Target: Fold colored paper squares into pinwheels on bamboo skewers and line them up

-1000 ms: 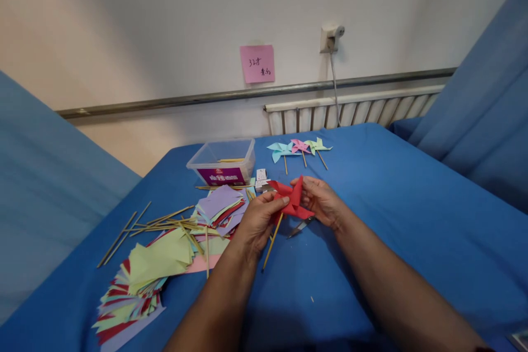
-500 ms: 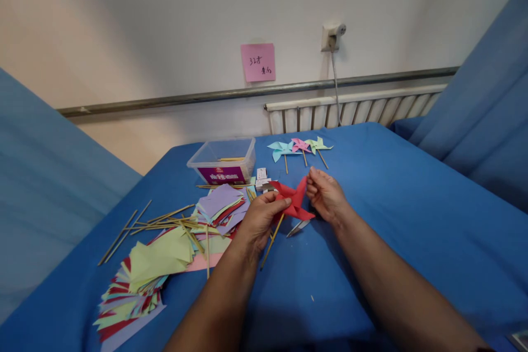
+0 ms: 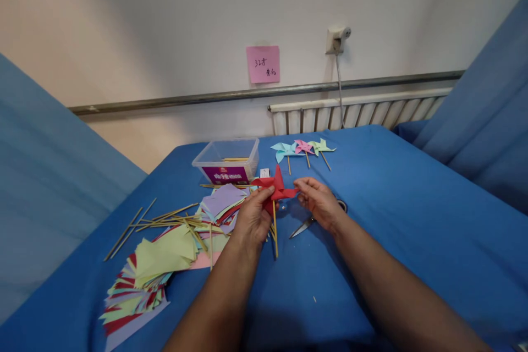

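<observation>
A red paper pinwheel (image 3: 279,191) on a thin wooden stick (image 3: 275,231) is held up over the table. My left hand (image 3: 256,214) is closed on it, thumb pressed near its middle, with the stick pointing down. Fingertips of my right hand (image 3: 319,201) pinch the tip of its right blade. Below my right hand lies a pair of scissors (image 3: 304,227), partly covered by the wrist. Behind the pinwheel a small white box (image 3: 264,174) is partly hidden.
Three finished pinwheels, blue (image 3: 284,149), pink (image 3: 304,146) and green (image 3: 322,146), lie at the back. A clear plastic tub (image 3: 226,162) stands left of them. Loose sticks (image 3: 167,224) and fanned coloured paper (image 3: 165,256) cover the left of the blue-covered table (image 3: 412,220).
The red pinwheel has turned in my left hand, its stick now nearly upright. My right hand has come slightly lower and left, onto another blade, uncovering more of the scissors.
</observation>
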`<state>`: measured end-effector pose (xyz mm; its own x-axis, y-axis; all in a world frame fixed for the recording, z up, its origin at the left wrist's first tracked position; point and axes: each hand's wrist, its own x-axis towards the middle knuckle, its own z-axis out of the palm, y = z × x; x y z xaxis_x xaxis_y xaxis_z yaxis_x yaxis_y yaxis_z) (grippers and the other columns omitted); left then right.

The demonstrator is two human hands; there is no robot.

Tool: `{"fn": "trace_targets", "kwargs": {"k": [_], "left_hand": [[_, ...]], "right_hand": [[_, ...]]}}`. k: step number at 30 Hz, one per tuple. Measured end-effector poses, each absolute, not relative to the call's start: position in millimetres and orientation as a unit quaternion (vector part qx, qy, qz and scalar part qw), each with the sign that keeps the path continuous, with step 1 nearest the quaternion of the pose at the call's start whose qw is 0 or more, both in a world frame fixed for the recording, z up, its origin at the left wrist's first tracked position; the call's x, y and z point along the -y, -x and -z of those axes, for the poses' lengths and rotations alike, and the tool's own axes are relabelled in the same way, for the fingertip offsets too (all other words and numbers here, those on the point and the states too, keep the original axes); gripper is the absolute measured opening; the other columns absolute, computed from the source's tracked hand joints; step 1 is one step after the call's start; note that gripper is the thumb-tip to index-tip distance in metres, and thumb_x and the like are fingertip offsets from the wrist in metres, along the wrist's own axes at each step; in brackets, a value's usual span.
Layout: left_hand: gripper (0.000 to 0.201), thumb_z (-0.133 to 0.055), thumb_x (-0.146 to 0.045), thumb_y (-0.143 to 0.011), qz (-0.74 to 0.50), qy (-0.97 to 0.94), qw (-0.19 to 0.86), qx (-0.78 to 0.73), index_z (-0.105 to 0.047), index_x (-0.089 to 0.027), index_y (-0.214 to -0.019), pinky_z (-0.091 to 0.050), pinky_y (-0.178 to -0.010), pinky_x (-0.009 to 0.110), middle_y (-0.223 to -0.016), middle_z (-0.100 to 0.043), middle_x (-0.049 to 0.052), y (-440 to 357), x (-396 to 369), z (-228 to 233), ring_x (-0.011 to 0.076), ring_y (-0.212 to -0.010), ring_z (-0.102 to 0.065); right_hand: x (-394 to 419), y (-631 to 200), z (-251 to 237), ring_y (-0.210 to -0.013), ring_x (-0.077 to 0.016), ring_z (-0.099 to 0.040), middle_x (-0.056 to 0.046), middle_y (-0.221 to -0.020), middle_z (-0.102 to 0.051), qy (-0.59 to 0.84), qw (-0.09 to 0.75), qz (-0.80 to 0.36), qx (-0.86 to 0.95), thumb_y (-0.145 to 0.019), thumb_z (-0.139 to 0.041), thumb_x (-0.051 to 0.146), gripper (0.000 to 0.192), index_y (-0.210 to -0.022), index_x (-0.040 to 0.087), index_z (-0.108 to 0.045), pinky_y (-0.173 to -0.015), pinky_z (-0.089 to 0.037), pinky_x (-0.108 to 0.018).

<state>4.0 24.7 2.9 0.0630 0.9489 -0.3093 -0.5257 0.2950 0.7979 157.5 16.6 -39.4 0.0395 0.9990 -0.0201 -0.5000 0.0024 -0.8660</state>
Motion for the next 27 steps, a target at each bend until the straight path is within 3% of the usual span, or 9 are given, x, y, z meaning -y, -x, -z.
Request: {"fn": "trace_targets", "kwargs": {"k": [4,10,18,24,27], "left_hand": [[0.008,-0.064,-0.005,-0.075,-0.541,-0.209,0.698,-0.420,-0.064,-0.012,-0.078,-0.047,-0.045,0.021,-0.064,-0.068,0.002,-3,-26,-6,0.0114,-0.048,-0.059],[0.008,-0.065,-0.005,-0.074,-0.519,-0.196,0.718,-0.421,-0.064,-0.010,-0.081,-0.047,-0.046,0.022,-0.064,-0.068,0.004,-3,-25,-6,0.0122,-0.048,-0.060],[0.016,-0.066,-0.004,-0.072,-0.538,-0.212,0.704,-0.413,-0.064,-0.011,-0.086,-0.048,-0.046,0.023,-0.068,-0.069,0.004,-2,-27,-2,0.0131,-0.050,-0.061],[0.017,-0.066,-0.003,-0.071,-0.554,-0.199,0.693,-0.416,-0.064,-0.012,-0.085,-0.052,-0.052,0.024,-0.070,-0.070,0.004,-2,-29,-3,0.0139,-0.055,-0.064],[0.018,-0.066,-0.001,-0.070,-0.578,-0.194,0.682,-0.404,-0.064,-0.014,-0.083,-0.055,-0.060,0.024,-0.073,-0.071,0.002,-1,-30,-3,0.0137,-0.061,-0.066]], "right_hand": [[-14,-154,41,-0.064,-0.0108,-0.053,0.002,-0.079,-0.064,0.369,0.603,-0.524,0.475,-0.065,-0.082,0.033,0.038,-0.098,0.025,-0.066,-0.061,-0.041,-0.025],[-18,-149,49,-0.066,-0.0152,-0.056,0.000,-0.071,-0.064,0.394,0.586,-0.487,0.514,-0.069,-0.077,0.036,0.020,-0.077,0.023,-0.065,-0.061,-0.043,-0.028],[-21,-151,46,-0.056,-0.0132,-0.053,0.002,-0.060,-0.060,0.452,0.609,-0.439,0.482,-0.069,-0.076,0.044,0.027,-0.069,0.021,-0.062,-0.057,-0.042,-0.028],[-23,-154,46,-0.051,-0.0107,-0.051,0.002,-0.060,-0.061,0.479,0.635,-0.463,0.390,-0.063,-0.076,0.054,0.038,-0.068,0.020,-0.060,-0.049,-0.038,-0.024],[-17,-150,46,-0.046,-0.0079,-0.047,0.000,-0.070,-0.067,0.481,0.585,-0.538,0.369,-0.065,-0.074,0.055,0.039,-0.073,0.019,-0.060,-0.041,-0.031,-0.021]]}}
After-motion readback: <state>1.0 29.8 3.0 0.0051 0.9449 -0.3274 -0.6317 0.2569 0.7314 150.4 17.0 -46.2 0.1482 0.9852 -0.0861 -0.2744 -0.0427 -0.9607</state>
